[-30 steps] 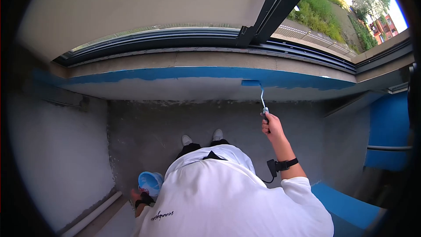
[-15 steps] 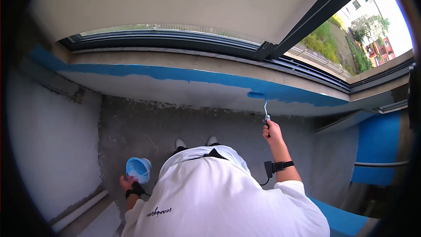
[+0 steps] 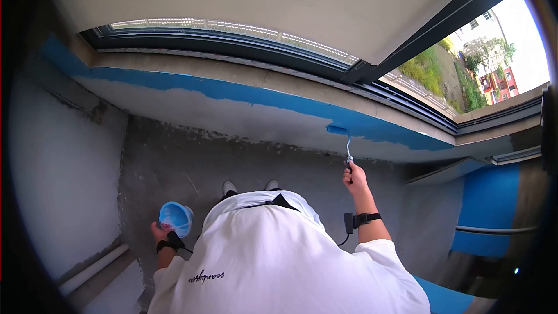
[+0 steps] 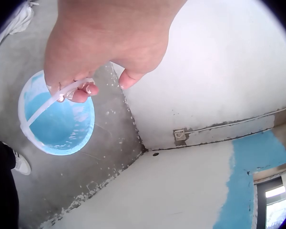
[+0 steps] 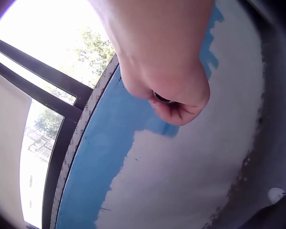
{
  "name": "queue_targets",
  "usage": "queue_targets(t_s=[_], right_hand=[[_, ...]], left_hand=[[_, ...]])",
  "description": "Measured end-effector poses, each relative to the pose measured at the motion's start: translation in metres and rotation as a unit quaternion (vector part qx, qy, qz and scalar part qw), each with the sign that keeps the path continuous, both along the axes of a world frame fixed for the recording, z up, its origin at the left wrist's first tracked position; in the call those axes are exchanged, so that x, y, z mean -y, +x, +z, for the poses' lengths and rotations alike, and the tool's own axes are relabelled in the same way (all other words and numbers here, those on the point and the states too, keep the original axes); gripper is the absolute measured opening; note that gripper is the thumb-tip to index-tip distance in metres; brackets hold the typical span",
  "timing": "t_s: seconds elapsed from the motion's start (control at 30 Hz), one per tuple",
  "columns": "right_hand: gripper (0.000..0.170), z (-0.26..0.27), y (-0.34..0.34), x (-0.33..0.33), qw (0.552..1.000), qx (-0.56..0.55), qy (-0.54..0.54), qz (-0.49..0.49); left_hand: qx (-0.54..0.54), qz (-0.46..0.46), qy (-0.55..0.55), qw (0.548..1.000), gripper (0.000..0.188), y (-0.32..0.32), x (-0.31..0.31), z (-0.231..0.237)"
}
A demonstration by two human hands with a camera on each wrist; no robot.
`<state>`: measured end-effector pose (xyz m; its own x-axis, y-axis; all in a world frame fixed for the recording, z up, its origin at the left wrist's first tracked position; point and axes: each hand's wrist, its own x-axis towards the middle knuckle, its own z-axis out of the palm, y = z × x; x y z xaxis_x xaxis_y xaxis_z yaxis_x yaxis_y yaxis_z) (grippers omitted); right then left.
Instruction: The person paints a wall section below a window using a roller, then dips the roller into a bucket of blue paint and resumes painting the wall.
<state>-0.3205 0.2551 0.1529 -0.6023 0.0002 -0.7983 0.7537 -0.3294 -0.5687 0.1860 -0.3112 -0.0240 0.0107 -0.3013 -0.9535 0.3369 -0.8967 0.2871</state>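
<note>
In the head view my right hand (image 3: pixel 356 178) grips the handle of a paint roller (image 3: pixel 337 130). The blue roller sleeve lies against the low wall at the bottom edge of a blue paint band (image 3: pixel 221 89). Seen from the right wrist, curled fingers wrap the handle and the hand hides most of the roller. At my left side, my left hand (image 4: pixel 109 43) holds up a bucket (image 4: pixel 86 121) by its pale bail handle (image 4: pixel 50 101), hooked over the fingers. Light blue paint coats the bucket's inside, and paint smears show on the fingertips.
A window with a dark frame (image 3: pixel 232 46) and a sill run above the painted band. Bare grey-white wall (image 3: pixel 267 119) lies below it, down to a rough concrete floor (image 3: pixel 157 157). A white pipe (image 3: pixel 93 270) runs low on the left; blue panels (image 3: pixel 485 209) stand on the right.
The head view has shifted. The left hand and bucket now show farther out from the body. The roller has stayed near the paint's lower edge, with the right hand keeping its grip.
</note>
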Motion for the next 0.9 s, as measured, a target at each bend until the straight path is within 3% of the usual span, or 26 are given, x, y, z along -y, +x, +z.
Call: queue_targets(t_s=[0.1, 0.23, 0.33, 0.47, 0.77, 0.9], right_hand=[[0.02, 0.01, 0.007, -0.008, 0.999, -0.01, 0.018, 0.025], [0.019, 0.05, 0.016, -0.012, 0.996, -0.042, 0.045, 0.063], [0.018, 0.073, 0.022, -0.017, 0.995, -0.064, 0.039, 0.066], [0.018, 0.086, 0.029, -0.012, 0.998, -0.054, 0.006, 0.033], [0.017, -0.003, -0.002, -0.017, 1.0, -0.003, -0.009, 0.002], [0.016, 0.013, 0.014, -0.029, 0.998, -0.047, 0.005, 0.031]], left_hand=[[-0.013, -0.023, -0.002, 1.0, 0.037, 0.002, -0.002, 0.01], [-0.02, -0.038, -0.038, 0.998, 0.037, 0.017, 0.001, -0.012], [-0.016, -0.02, -0.001, 1.0, 0.036, 0.011, -0.001, -0.005], [-0.012, -0.027, -0.041, 0.999, 0.033, 0.008, -0.004, 0.005], [-0.002, -0.033, -0.054, 0.998, 0.035, 0.009, 0.002, 0.009], [0.0, -0.062, -0.057, 0.996, 0.037, -0.001, 0.001, 0.028]])
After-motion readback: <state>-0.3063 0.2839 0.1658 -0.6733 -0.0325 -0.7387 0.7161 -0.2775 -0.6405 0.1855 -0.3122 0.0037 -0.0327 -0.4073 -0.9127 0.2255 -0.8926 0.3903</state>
